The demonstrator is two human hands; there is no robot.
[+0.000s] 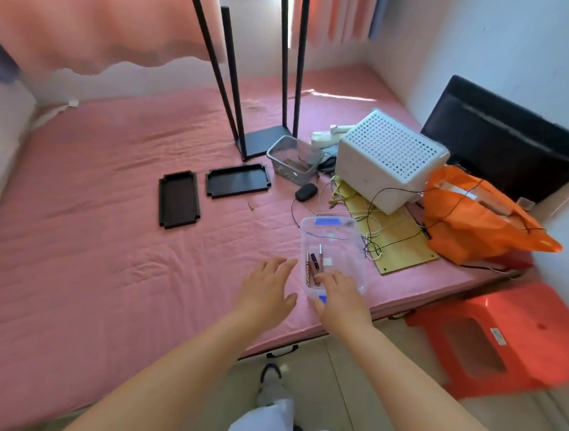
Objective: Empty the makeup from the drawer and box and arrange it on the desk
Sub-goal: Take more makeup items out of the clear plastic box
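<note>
**Barely started, box still loaded**

Reaching in with both hands. Left hand (267, 288) hovering fingers spread, just beside the clear box (335, 250), gripping nothing. Right hand (340, 297) resting at the box's near end, fingers dipping over the rim, relaxed; can't tell if touching anything. Still sitting inside: a few makeup sticks (313, 265), bunched at the near left. Lying further out on the pink bed (112, 240): two black trays (179, 199), a mesh basket (293, 160). Nothing arranged yet, by the looks of it.

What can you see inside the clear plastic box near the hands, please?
The clear plastic box holds a few slim makeup sticks; the right hand covers its near end.
</note>
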